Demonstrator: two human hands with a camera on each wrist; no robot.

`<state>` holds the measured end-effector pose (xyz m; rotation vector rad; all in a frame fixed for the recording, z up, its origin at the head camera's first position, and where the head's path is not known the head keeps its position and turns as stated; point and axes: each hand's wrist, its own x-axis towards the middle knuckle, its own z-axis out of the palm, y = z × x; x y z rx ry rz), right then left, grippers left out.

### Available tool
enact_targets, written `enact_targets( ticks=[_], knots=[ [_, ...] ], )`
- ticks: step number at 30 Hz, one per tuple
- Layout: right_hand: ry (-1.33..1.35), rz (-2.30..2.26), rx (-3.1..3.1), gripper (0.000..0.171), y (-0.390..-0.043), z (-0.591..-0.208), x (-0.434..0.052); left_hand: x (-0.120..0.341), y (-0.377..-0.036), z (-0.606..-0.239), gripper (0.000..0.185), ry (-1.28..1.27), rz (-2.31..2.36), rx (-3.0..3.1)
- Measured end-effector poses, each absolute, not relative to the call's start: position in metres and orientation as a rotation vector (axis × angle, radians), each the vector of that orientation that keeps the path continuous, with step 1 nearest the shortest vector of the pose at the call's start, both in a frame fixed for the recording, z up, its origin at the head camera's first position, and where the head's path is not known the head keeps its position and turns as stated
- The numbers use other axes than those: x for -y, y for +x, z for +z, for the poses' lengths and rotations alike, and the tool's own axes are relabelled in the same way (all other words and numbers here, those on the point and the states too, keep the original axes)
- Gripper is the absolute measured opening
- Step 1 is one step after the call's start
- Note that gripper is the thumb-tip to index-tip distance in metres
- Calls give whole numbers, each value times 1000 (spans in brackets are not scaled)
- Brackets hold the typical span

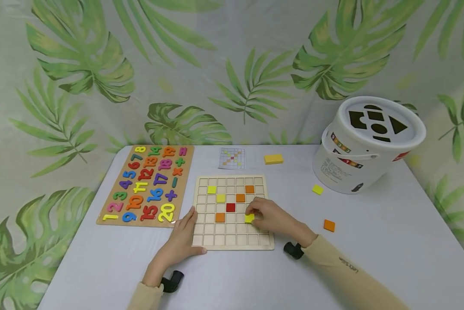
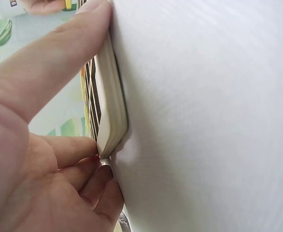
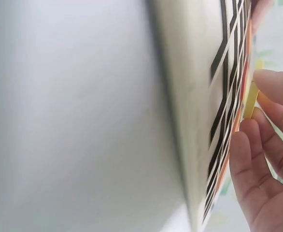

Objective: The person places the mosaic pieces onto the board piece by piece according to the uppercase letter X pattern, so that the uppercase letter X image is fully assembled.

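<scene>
A square wooden grid board (image 1: pixel 211 240) lies on the table, with a red tile (image 1: pixel 230 207) near its middle and several yellow and orange tiles running diagonally around it. My right hand (image 1: pixel 272 216) pinches a yellow tile (image 1: pixel 249 218) at a cell right of and below the red one. In the right wrist view that yellow tile (image 3: pixel 250 100) stands tilted between thumb and fingers, close over the grid. My left hand (image 1: pixel 181 239) rests at the board's front left corner, fingers along the left side and extended thumb (image 2: pixel 59 55) against the front edge.
A number board (image 1: pixel 139 224) lies at left. Behind the grid are a printed pattern card (image 1: pixel 232 158) and a yellow block (image 1: pixel 273 159). A white bucket (image 1: pixel 332 168) stands back right; a loose yellow tile (image 1: pixel 317 189) and orange tile (image 1: pixel 329 225) lie before it.
</scene>
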<state>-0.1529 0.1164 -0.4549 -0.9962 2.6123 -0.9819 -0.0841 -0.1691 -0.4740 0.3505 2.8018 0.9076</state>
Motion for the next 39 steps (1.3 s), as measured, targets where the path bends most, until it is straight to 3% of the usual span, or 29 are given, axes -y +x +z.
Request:
enact_targets(
  ticks=[10, 19, 25, 39],
  knots=[
    [-1017, -871, -2643, 19, -159, -460, -90, 169, -84, -473, 106, 344, 905, -2801],
    [-988, -900, -2621, 20, -157, -457, -97, 170, -84, -473, 105, 367, 907, -2810],
    [-855, -1060, -2598, 21, -156, -450, -135, 169, -84, -474, 104, 367, 911, -2803],
    [-605, -930, -2826, 28, -128, -450, -267, 170, -83, -473, 103, 372, 922, -2796]
  ],
)
